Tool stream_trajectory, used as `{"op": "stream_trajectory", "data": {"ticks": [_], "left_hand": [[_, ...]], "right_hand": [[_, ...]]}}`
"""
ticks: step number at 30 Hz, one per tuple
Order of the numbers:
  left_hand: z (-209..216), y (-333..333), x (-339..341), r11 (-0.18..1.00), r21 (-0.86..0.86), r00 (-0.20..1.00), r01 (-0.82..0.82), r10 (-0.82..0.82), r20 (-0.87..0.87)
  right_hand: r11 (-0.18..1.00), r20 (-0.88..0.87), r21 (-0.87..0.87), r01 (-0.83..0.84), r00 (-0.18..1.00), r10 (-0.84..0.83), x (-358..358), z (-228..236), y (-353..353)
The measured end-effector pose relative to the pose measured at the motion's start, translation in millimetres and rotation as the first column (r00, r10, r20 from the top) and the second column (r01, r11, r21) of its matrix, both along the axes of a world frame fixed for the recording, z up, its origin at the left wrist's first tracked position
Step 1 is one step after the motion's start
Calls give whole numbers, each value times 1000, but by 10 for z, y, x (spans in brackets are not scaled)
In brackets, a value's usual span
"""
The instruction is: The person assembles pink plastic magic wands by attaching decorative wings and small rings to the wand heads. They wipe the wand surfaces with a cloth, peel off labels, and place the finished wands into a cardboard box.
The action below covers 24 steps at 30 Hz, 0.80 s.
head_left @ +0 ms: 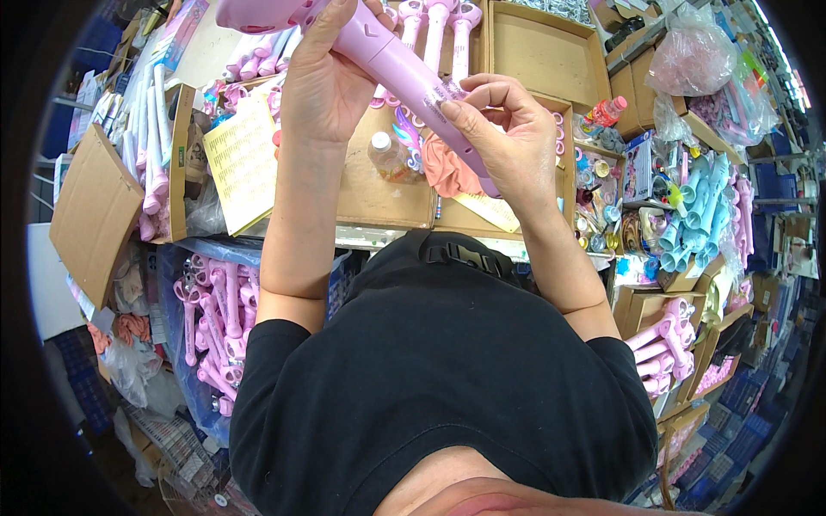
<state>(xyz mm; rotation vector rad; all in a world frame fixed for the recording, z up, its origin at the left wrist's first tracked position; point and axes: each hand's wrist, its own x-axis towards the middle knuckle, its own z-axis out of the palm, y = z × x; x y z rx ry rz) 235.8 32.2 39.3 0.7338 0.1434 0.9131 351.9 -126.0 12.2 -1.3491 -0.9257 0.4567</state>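
Observation:
A pink plastic toy wand slants across the top of the view, its wide head at the upper left and its handle running down to the right. Around its neck, just below the head, my left hand is closed. My right hand grips the lower handle, with the thumb lying on dark printed marks and the fingers curled behind. Beneath it are a crumpled peach cloth, a clear bottle with a white cap and a purple-blue wing-shaped piece.
Cardboard trays cover the bench, one holding several pink handles. A yellow printed sheet stands at the left. Pink wand parts fill a blue-lined bin and a right-hand box. Light-blue parts are piled at the right.

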Motion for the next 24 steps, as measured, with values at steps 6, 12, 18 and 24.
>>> {"op": "stream_trajectory", "data": {"ticks": [6,12,18,24], "left_hand": [[3,2,1,1000,8,1000,-11,11,3],[-1,6,-20,999,31,1000,-13,14,-18],[1,-1,-10,1000,15,1000,-21,21,-5],[-17,2,-36,1000,0,999,-8,8,47]], "right_hand": [[1000,-5,5,-4,1000,4,1,-4,1],[1000,17,-2,-5,1000,6,5,-8,6],[1000,21,-3,-3,1000,3,1,4,1],[998,97,41,42,994,-46,-10,-21,19]]}}
